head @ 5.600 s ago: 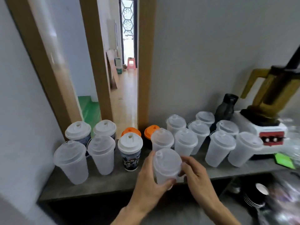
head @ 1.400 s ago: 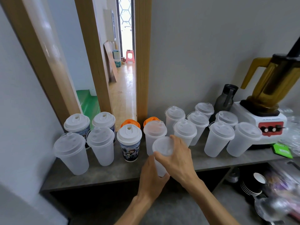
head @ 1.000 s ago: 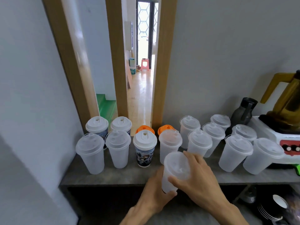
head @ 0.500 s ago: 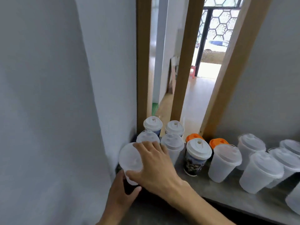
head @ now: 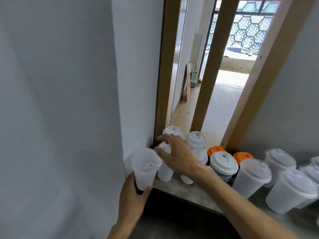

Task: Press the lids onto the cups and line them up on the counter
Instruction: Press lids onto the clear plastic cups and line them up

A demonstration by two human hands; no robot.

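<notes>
Lidded cup (head: 145, 167) gripped low by left hand (head: 133, 195); spread right hand (head: 176, 155) hides neighbouring cups' tops.

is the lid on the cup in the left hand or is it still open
Lid on. The clear cup gripped low by the left hand carries a translucent lid with a sip hole, seated over its rim.

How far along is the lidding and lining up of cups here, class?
Done: the lidded cups visible on the counter stand in rows. In hand: the left hand grips a lidded clear cup at the counter's left end, while the right hand reaches over the neighbouring cups. Left: setting it in line.
</notes>
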